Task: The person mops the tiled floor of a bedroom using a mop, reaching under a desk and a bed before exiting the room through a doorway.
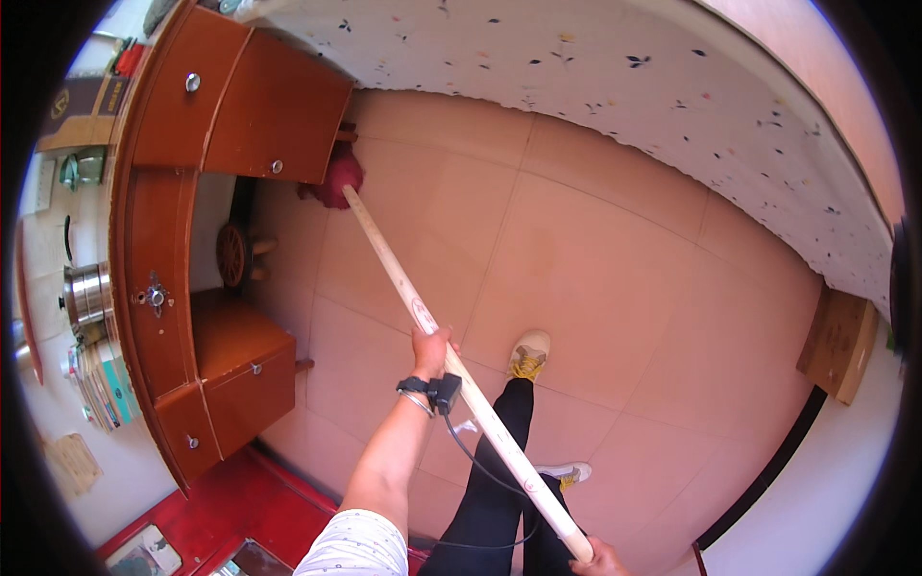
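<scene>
A mop with a long pale wooden handle point(403, 283) runs from the lower right up to the far left. Its dark red cloth head point(344, 178) lies on the tiled floor, close against the foot of the brown desk. My left hand point(434, 353) is closed around the handle near its middle. At the near end of the handle, my right hand point(600, 559) is wrapped round it, partly cut off by the lower edge. A black strap with a small box and cable point(445, 392) sits on my left wrist.
The brown desk point(274, 110) with drawers stands along the left; a round wooden wheel-like thing point(230, 254) is under it. A bed with a patterned white cover point(576, 58) borders the far side. A wooden block point(837, 344) is at right, a red cabinet point(226, 509) lower left.
</scene>
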{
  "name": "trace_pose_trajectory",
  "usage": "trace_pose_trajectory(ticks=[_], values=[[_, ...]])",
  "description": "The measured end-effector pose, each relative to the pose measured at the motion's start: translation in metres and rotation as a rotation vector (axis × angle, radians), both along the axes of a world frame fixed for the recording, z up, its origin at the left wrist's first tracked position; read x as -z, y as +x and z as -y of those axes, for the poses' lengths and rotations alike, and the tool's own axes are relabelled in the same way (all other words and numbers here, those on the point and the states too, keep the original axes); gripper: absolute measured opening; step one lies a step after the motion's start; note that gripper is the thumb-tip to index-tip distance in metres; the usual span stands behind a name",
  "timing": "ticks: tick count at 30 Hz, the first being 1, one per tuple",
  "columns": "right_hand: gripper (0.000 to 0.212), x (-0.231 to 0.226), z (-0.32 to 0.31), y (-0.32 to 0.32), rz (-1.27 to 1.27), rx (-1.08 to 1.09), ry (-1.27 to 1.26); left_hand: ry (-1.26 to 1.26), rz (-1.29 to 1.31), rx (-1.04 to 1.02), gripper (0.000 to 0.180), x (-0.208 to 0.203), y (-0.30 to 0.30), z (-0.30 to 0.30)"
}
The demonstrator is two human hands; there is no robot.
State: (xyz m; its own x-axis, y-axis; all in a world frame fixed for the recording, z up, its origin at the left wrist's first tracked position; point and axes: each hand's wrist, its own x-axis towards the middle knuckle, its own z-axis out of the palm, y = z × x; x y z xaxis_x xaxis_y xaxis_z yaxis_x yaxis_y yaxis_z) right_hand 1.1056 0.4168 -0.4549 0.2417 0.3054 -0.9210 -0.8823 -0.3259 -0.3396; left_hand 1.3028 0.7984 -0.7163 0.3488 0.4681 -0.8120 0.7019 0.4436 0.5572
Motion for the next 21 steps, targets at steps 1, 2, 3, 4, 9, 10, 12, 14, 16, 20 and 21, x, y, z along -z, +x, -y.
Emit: trace_pose_trajectory(ticks=[1,2,3,4,9,10,12,14,16,20,21], values=[[0.042,-0.003,0.014,-0.016,0.069,-0.103,-0.08,-0.015,0.002,0.01,0.023,-0.005,-0.009,0.017],[0.04,-0.013,0.023,-0.023,0.076,-0.005,-0.034,-0.024,-0.024,0.023,0.023,-0.007,-0.023,0.028],[0.04,-0.025,0.032,-0.028,0.085,0.007,-0.033,-0.038,-0.049,0.036,0.024,-0.012,-0.032,0.043],[0.037,-0.04,0.042,-0.031,-0.086,0.008,-0.093,0.021,-0.066,0.005,0.01,-0.018,-0.045,0.064],[0.03,-0.115,0.102,-0.094,-0.138,-0.335,-0.433,-0.207,-0.053,0.045,0.035,-0.055,-0.12,0.169],[0.033,-0.133,0.108,-0.105,-0.179,-0.276,-0.492,-0.219,-0.04,0.038,0.034,-0.066,-0.13,0.194],[0.036,-0.167,0.113,-0.111,-0.122,-0.243,-0.549,-0.294,-0.073,0.077,0.034,-0.094,-0.135,0.229],[0.036,-0.186,0.117,-0.107,-0.163,-0.189,-0.578,-0.328,-0.071,0.101,0.034,-0.111,-0.126,0.254],[0.035,-0.193,0.122,-0.102,-0.135,-0.197,-0.621,-0.346,-0.018,0.098,0.036,-0.113,-0.107,0.262],[0.029,-0.17,0.124,-0.048,0.034,-0.362,-0.668,-0.409,0.143,0.039,0.032,-0.088,-0.034,0.244],[0.027,-0.164,0.11,-0.013,0.074,-0.315,-0.642,-0.426,0.186,0.033,0.03,-0.08,-0.012,0.233]])
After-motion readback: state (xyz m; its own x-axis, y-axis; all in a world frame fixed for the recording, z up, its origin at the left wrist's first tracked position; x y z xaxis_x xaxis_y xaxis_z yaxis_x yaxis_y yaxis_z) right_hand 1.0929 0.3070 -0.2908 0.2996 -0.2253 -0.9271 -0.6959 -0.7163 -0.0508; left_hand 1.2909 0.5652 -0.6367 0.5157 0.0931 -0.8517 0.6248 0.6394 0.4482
